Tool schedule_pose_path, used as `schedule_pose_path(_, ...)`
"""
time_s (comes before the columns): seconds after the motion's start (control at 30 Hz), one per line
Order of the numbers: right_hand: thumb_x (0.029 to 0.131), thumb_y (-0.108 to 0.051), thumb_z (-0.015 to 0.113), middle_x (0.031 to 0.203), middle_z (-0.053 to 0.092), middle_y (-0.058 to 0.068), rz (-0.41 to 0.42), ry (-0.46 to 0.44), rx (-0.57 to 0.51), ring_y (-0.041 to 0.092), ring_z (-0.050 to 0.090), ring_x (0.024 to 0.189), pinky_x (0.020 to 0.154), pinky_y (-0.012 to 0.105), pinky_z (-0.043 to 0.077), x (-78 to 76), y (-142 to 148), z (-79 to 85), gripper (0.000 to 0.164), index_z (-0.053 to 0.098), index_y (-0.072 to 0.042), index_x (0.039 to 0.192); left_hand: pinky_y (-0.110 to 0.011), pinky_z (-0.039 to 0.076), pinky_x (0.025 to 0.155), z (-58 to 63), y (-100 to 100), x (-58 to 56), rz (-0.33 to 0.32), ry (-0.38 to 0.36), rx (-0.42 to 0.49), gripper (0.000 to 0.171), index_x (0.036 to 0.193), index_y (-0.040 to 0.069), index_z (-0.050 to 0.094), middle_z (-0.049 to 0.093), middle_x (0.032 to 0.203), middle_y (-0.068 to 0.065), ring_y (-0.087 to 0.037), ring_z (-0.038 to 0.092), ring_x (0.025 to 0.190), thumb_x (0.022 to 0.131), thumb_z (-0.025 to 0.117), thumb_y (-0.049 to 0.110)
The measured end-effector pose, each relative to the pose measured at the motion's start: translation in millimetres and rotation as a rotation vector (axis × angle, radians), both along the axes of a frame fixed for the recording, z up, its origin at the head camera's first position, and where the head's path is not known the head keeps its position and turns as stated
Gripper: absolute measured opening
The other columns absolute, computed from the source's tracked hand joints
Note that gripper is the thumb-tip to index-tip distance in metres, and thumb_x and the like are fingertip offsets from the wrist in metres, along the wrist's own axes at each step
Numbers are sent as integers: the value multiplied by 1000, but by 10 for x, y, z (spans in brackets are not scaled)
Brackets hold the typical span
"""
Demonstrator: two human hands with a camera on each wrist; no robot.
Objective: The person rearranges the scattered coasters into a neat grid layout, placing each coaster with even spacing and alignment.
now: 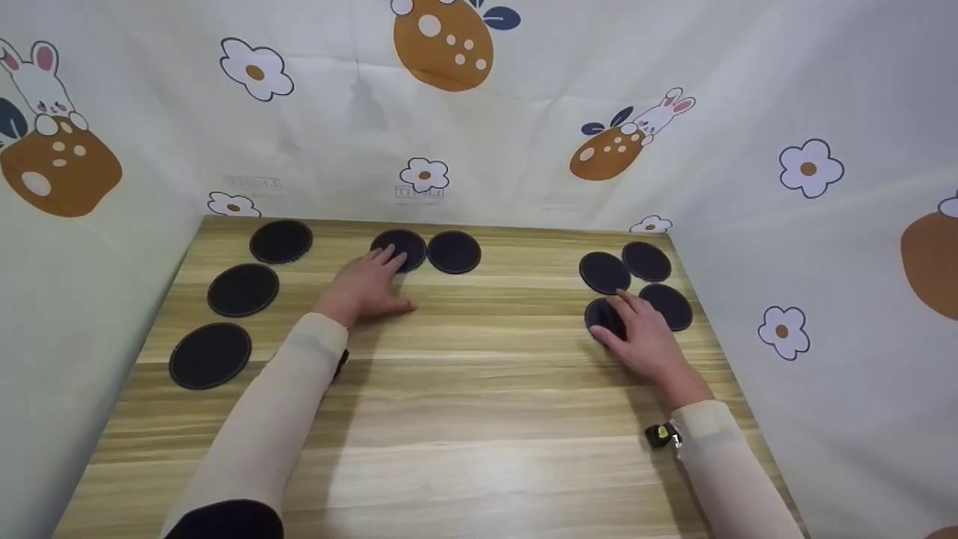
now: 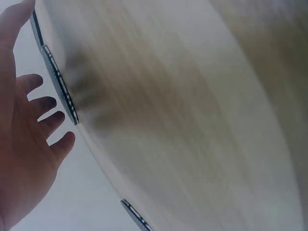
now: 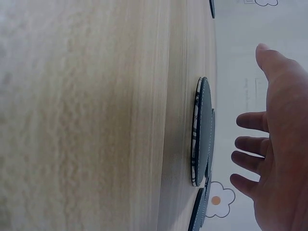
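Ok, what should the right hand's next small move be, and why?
I'd probably lower the right hand onto the black disc under its fingertips: the head view shows the hand partly covering that disc, while the right wrist view shows a gap between fingers and disc.

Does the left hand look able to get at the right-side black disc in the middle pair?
Probably yes: the left hand is close by, fingers over the neighbouring disc, and nothing covers the right-side black disc.
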State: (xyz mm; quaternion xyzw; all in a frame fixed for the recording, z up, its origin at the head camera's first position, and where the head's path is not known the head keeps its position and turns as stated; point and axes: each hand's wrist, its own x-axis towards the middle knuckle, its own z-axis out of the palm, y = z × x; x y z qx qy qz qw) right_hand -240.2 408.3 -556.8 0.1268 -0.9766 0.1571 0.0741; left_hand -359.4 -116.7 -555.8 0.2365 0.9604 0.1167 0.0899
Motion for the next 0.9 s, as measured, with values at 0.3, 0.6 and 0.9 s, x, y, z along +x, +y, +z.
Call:
schedule_pose_path(0.3, 104, -53, 74, 165, 48, 29, -2, -2, -26, 55, 44, 151, 124, 72, 32, 26, 0, -17, 76, 59, 0, 156, -62, 26, 132, -18, -3, 28, -7, -33, 6, 104, 173, 3, 32, 18, 181, -27, -49, 18, 167, 98, 73, 62)
schedule_pose_path(0.6, 104, -44, 78, 147, 61, 29, -69, 74, -108, 52, 55, 138, 119, 65, 41, 13, -37, 10, 69, 61, 5, 149, -59, 22, 134, 31, -25, 27, -15, -37, 13, 106, 174, 2, 29, 16, 181, -28, -50, 15, 166, 99, 72, 63)
schedule_pose_path(0.9, 101, -45, 81, 146, 59, 31, -117, 38, -89, 52, 54, 137, 118, 65, 42, 64, -8, -23, 72, 61, 7, 148, -60, 21, 134, 40, 3, 40, -24, -55, 20, 104, 173, 0, 30, 16, 181, -29, -50, 15, 167, 99, 73, 60)
